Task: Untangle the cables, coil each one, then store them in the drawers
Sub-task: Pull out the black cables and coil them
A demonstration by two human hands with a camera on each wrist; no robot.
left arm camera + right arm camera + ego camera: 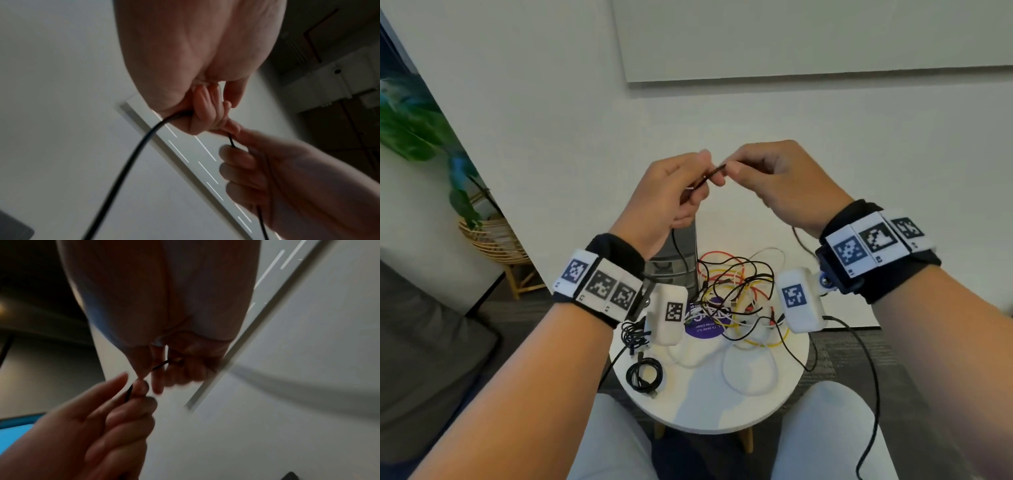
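Both hands are raised above the round white table (709, 404), pinching one thin black cable (714, 173) between them. My left hand (681, 192) curls its fingers round the cable, which hangs down from the fist (131, 159). My right hand (753, 174) pinches the same black cable (159, 365) between thumb and fingertips, close to the left fingers. Below lies a tangle of red, yellow, white and black cables (739, 294). One coiled black cable (644, 375) rests at the table's front left. A grey drawer unit (671, 263) stands behind, partly hidden by my left wrist.
A purple round sticker (703, 325) lies under the tangle. A small black cable bundle (631, 334) sits at the table's left edge. A plant in a wicker basket (489, 236) stands at left, a grey sofa (424, 359) beside my left arm, and the white wall is close behind.
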